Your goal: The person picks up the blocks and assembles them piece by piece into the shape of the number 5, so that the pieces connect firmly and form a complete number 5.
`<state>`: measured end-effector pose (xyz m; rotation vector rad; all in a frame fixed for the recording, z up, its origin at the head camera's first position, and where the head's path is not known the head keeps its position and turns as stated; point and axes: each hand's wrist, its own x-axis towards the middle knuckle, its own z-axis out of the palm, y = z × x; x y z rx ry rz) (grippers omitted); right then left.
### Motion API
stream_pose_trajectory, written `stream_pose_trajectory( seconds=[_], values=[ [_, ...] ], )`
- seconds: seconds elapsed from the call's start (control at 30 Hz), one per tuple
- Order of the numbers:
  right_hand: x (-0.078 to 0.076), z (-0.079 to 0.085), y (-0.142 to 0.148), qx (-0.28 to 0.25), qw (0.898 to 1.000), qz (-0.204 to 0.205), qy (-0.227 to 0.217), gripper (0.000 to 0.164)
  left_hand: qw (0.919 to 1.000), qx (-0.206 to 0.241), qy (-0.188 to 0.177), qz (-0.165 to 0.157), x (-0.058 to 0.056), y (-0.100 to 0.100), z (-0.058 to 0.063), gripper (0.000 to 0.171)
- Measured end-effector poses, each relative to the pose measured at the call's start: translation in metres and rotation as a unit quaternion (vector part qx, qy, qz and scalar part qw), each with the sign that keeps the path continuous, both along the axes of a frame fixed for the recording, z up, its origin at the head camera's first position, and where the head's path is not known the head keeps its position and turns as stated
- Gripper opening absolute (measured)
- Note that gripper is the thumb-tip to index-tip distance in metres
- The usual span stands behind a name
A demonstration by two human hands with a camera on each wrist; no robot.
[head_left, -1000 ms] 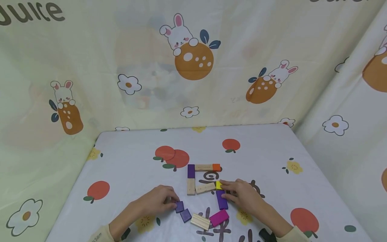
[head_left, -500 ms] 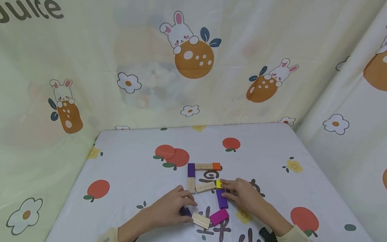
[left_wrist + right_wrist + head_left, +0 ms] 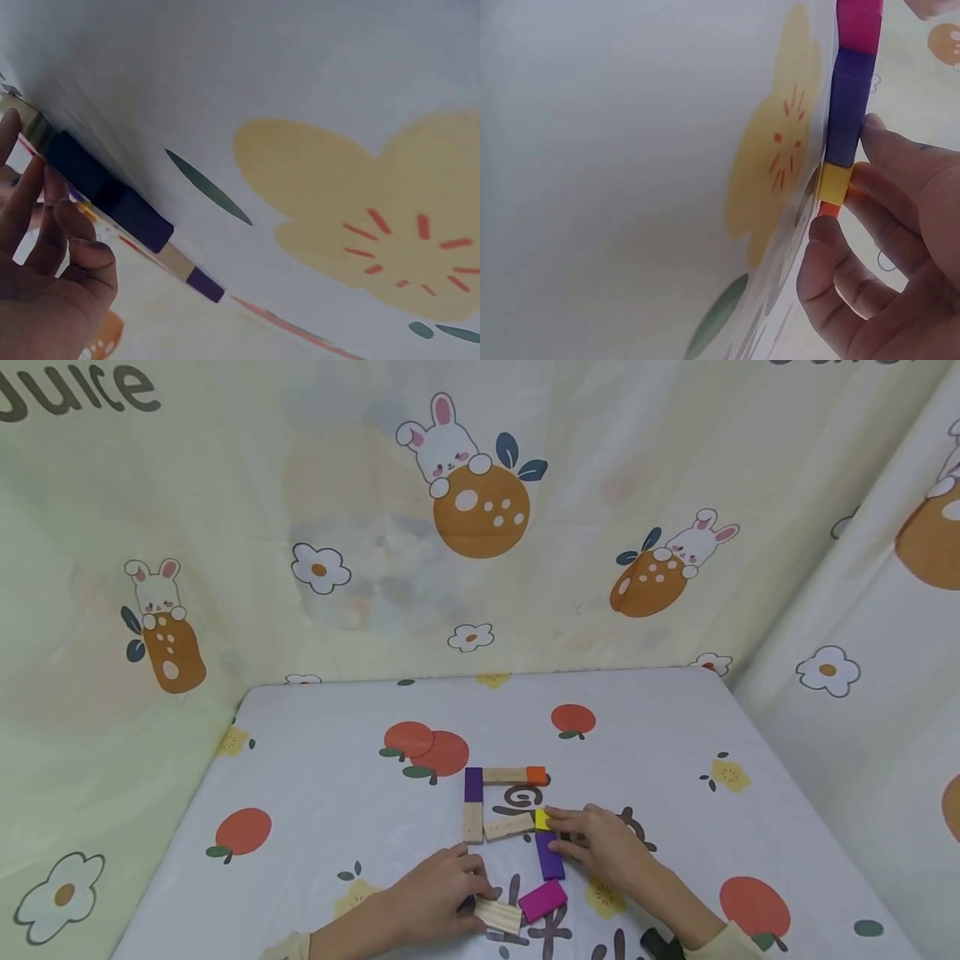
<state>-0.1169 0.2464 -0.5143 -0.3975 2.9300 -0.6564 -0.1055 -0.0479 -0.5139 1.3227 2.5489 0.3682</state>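
Note:
In the head view my left hand (image 3: 438, 893) is bent over the near-left end of the row, thumb and index finger pinching the ridged plain wooden block (image 3: 501, 917). Two dark purple cubes (image 3: 139, 217) lie under that hand, mostly hidden from above but visible in the left wrist view. My right hand (image 3: 607, 843) rests its index finger on the yellow cube (image 3: 541, 820); its thumb touches the side of the long purple block (image 3: 550, 857). Between that block and the ridged one lies a magenta block (image 3: 543, 902).
Farther back, plain wooden blocks (image 3: 506, 776), a purple block (image 3: 474, 784) and an orange cube (image 3: 536, 775) continue the line. A slanted wooden block (image 3: 509, 827) meets the yellow cube. A fruit-print cloth (image 3: 315, 777) covers the table; a black object (image 3: 660, 943) shows by the right sleeve.
My left hand has moved right and nearer, from the dark purple cubes to the ridged wooden block, and now covers the cubes. My right hand stays in place.

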Motion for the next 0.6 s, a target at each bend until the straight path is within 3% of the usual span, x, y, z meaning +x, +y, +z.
stream_pose_trajectory(
  seconds=[0.27,0.6],
  values=[
    [0.002,-0.001,-0.001,-0.001,1.000,-0.006,0.004,0.037,0.9999,0.008,-0.006,0.003,0.001,-0.002,-0.001,0.034],
    [0.002,-0.001,0.000,-0.003,1.000,-0.001,0.007,0.037,0.9988,-0.043,0.017,0.018,-0.011,-0.022,0.016,0.043]
  ],
)
